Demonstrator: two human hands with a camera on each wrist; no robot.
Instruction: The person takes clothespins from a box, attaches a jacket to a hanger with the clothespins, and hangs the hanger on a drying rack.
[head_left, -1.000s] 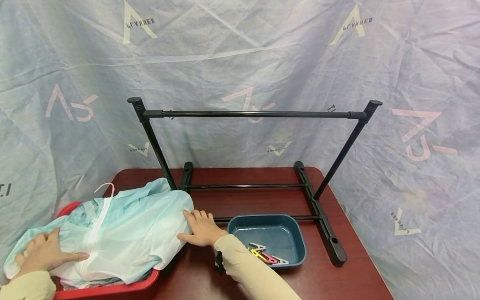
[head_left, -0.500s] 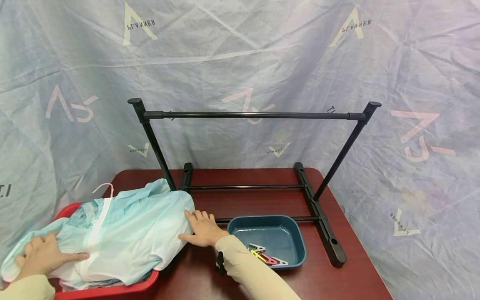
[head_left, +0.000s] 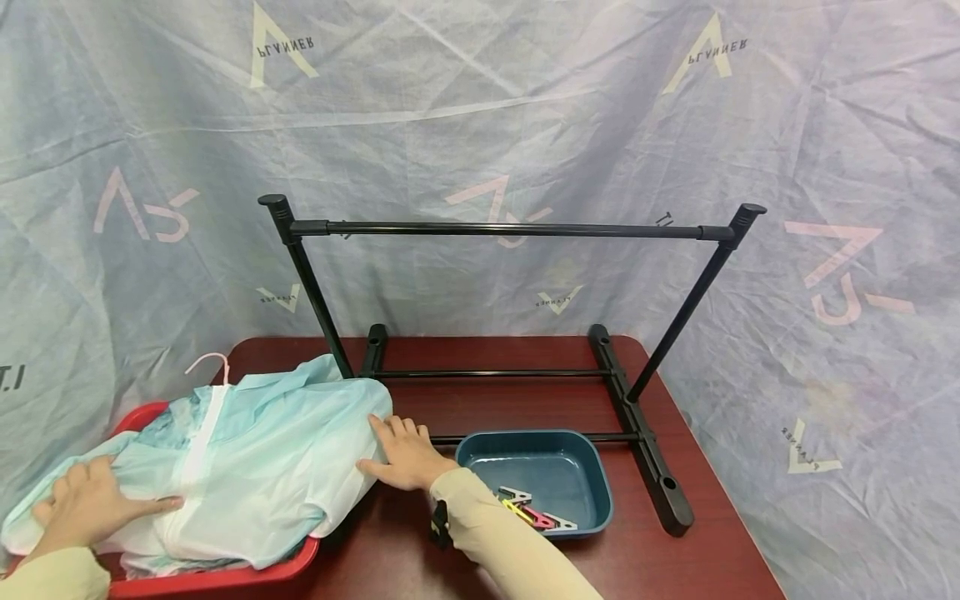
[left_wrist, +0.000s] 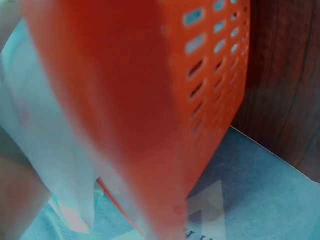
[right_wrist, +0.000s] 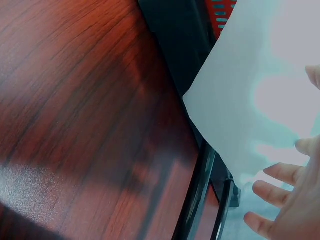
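Note:
A pale blue and white garment (head_left: 255, 458) with a white strip down its middle lies over a red basket (head_left: 288, 568) at the left in the head view. A pink hanger hook (head_left: 213, 360) sticks out of its top. My left hand (head_left: 86, 504) rests on the garment's left part, thumb spread toward the strip. At the right edge my right hand (head_left: 405, 454) touches the cloth, its fingers extended. The right wrist view shows those fingers (right_wrist: 272, 192) against the pale cloth. In the left wrist view the basket's slotted wall (left_wrist: 210, 75) fills the middle.
A black rack (head_left: 510, 229) stands on the dark red table (head_left: 712, 533), its left foot partly behind the garment. Right of my right hand sits a blue tray (head_left: 600, 492) with several clips (head_left: 536, 512) in it. A printed grey cloth (head_left: 480, 108) hangs behind.
The garment's right edge has shifted slightly right, and the hanger hook sits a little higher. Both hands keep nearly the same places on the cloth.

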